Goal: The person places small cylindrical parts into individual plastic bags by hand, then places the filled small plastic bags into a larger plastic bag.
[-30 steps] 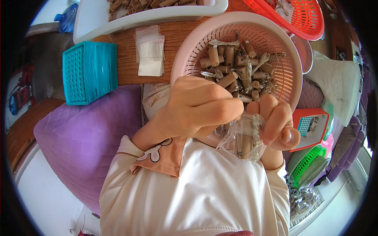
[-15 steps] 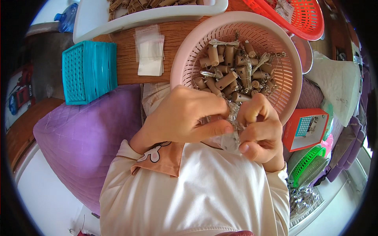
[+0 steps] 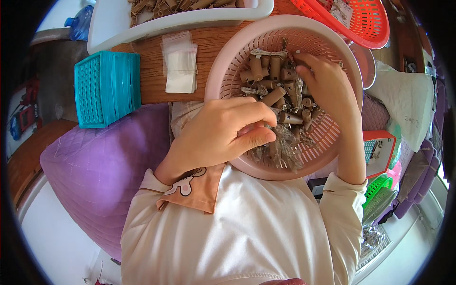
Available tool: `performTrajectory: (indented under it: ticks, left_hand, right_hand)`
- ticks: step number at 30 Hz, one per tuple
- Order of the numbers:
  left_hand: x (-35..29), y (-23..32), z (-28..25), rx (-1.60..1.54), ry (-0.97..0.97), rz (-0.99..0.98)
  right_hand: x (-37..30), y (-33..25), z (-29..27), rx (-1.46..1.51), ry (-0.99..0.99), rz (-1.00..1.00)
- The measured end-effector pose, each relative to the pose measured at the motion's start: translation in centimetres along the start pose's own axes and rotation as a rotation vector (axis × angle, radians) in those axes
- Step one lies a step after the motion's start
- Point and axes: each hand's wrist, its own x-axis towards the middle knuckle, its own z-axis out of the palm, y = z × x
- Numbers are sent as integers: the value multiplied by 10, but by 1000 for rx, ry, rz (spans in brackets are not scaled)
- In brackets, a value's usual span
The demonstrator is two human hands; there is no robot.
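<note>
A pink slotted plastic basket (image 3: 227,61) holds brown stopper-shaped cylinders (image 3: 273,96) with coiled thin wires. My left hand (image 3: 223,130) is at its near left rim, thumb and index finger curled toward each other; whatever may be between them is hidden. Just beyond those fingertips, inside the basket, lies a shiny bundle of thin clear wire (image 3: 286,151). My right hand (image 3: 330,83) reaches over the basket's right side, with thumb and index finger apart above the cylinders at the back. Its other fingers are mostly hidden.
Clear bags with white cards (image 3: 181,69) lie on the wooden table (image 3: 209,45), beside a stack of teal baskets (image 3: 109,90). A white tub (image 3: 190,21) of brown pieces stands behind. A red basket (image 3: 365,23) is at back right, an orange-red box (image 3: 380,166) at right.
My right hand has left the wire bundle and my left hand, moving up and right into the basket. The wire bundle now lies in the basket's near part. My left hand has barely moved.
</note>
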Motion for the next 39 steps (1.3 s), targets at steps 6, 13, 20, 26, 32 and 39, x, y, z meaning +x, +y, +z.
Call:
performTrajectory:
  ticks: [6,13,20,26,32,39]
  left_hand:
    - [-1,-2,3,-185,-35,-90]
    - [2,1,8,-149,-46,-104]
    - [0,4,8,-133,-60,-155]
    - [0,-3,14,-312,48,-242]
    - [8,-13,23,-345,122,-165]
    - [9,2,12,-142,194,-169]
  right_hand:
    - [2,7,-9,261,141,156]
    - [5,-1,-3,27,117,137]
    - [7,-3,-12,232,148,206]
    - [-18,-19,-22,1426,2,257]
    - [-30,-43,-18,1690,-198,301]
    - [-33,-36,-7,2047,-391,210]
